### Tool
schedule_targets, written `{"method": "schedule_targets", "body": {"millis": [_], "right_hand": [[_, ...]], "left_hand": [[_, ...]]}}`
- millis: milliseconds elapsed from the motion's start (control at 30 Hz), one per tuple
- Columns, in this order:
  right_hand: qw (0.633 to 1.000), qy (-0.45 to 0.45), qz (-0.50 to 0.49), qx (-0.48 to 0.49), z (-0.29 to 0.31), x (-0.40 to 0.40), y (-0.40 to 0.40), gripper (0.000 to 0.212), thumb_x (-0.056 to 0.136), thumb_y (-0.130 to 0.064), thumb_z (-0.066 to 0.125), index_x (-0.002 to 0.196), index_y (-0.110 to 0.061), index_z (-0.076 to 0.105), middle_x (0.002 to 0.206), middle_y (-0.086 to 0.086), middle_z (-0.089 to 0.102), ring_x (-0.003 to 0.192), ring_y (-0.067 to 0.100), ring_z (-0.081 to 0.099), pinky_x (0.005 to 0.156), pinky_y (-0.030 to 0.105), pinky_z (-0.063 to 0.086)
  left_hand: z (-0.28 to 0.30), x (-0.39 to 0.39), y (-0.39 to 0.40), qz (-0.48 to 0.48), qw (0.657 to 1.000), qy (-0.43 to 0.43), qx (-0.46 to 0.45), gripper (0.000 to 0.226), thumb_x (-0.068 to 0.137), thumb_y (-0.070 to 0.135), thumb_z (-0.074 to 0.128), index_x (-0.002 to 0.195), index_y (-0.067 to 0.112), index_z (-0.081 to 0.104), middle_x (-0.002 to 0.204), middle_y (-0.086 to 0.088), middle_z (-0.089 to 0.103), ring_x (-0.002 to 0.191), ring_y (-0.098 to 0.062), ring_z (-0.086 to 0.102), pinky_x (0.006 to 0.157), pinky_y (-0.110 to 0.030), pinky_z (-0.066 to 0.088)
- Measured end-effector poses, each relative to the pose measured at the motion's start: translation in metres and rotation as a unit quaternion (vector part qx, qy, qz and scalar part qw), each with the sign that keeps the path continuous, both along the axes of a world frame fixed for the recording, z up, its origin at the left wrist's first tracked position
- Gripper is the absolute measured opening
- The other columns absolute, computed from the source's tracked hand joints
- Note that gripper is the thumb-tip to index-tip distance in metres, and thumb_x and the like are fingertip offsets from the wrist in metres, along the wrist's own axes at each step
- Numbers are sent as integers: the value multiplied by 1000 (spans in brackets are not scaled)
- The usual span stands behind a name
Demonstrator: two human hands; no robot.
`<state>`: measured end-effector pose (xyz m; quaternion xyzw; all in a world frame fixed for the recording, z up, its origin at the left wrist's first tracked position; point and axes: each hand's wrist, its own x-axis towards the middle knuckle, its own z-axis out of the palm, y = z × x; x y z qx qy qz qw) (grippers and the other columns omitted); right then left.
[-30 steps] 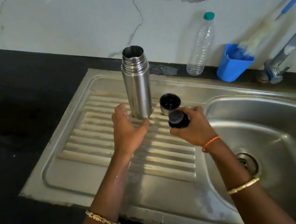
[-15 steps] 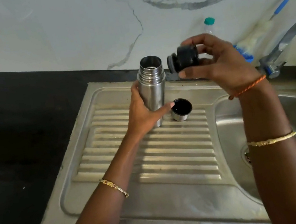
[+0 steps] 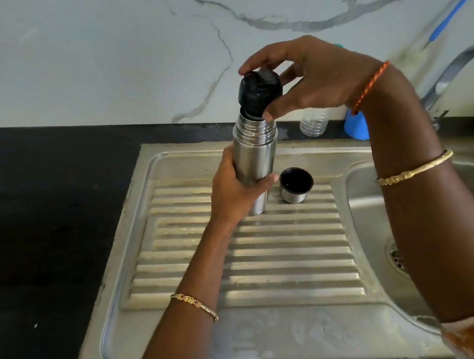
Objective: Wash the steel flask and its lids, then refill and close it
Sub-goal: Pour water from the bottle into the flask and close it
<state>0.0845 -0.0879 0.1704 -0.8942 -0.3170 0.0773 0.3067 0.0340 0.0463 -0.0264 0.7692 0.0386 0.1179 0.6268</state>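
The steel flask (image 3: 255, 157) stands upright on the ribbed drainboard (image 3: 242, 259), and my left hand (image 3: 235, 188) is wrapped around its lower body. My right hand (image 3: 307, 81) holds the black inner stopper (image 3: 259, 93) from above, tilted, with its lower end resting in the flask's mouth. The steel cup lid (image 3: 296, 184) sits open side up on the drainboard just right of the flask, and neither hand touches it.
The sink basin (image 3: 368, 214) with its drain lies to the right, under my right forearm. A clear plastic bottle (image 3: 314, 123) and a blue holder (image 3: 356, 126) stand by the wall behind my right hand. The tap (image 3: 456, 64) arches at the far right. Black counter (image 3: 35, 226) fills the left.
My right hand has brought the black stopper from beside the flask down onto its mouth. My left hand keeps its grip on the flask body. The cup lid has not moved.
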Motion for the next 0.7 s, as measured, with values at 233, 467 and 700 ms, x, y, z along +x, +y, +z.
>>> {"method": "schedule_targets", "body": {"millis": [233,467,700], "right_hand": [[982,-88,-116,-117,-8,-6,16,51,67,-49,77,107,-22,59,98,-1,55,87,16,50,76,26,38],[982,-65,-161,-70,-25,-19,20,78,65,-68,67,120,-17,46,112,5,44,99,17,48,82,30,41],[994,12,9,-107,-10,-16,6,65,83,-8,64,140,-27,40,140,-6,44,126,9,43,102,24,37]], "left_hand": [[3,0,2,-11,1000,17,-5,64,62,28,89,112,28,50,104,8,66,93,-10,65,80,-35,57],[4,0,1,-18,1000,17,-11,64,64,25,89,115,25,50,106,7,66,93,-8,65,80,-29,56],[3,0,1,-21,999,14,-22,64,64,23,89,114,25,50,104,7,66,92,-9,66,80,-32,56]]}}
